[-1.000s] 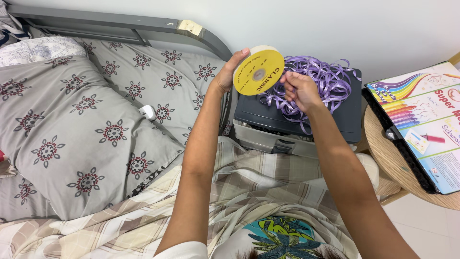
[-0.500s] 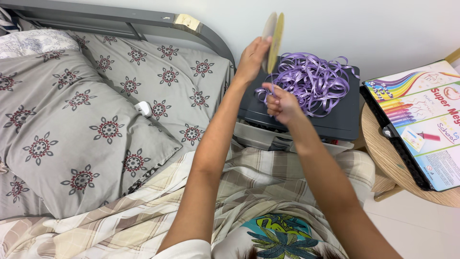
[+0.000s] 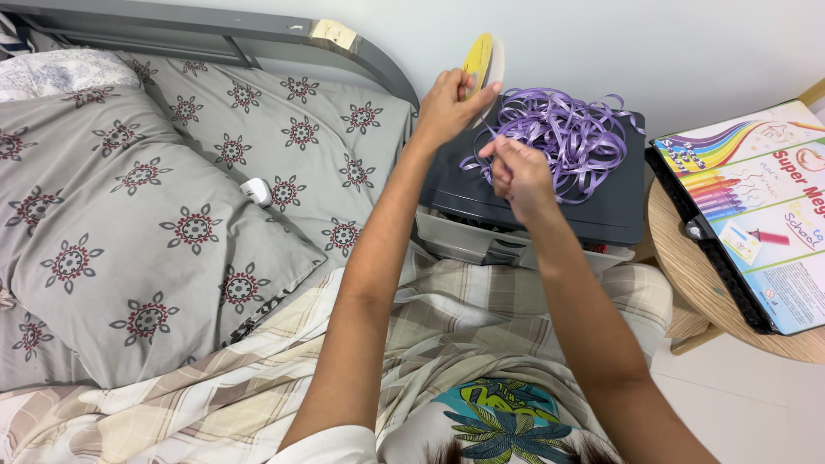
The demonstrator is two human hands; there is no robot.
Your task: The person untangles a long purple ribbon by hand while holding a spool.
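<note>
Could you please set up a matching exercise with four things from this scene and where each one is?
Things:
1. yellow spool
2. purple ribbon
3. white plug
4. colouring book

Places:
A. on the round wooden table
B. piled loose on the dark grey drawer unit
C. held up in the left hand
D. lying on the patterned grey bedding

Pairs: 1-C, 2-B, 3-D, 4-A. The left hand grips the spool edge-on, while the right hand pinches a strand of the ribbon.

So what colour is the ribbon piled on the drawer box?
Purple ribbon, clearest in the head view.
</note>
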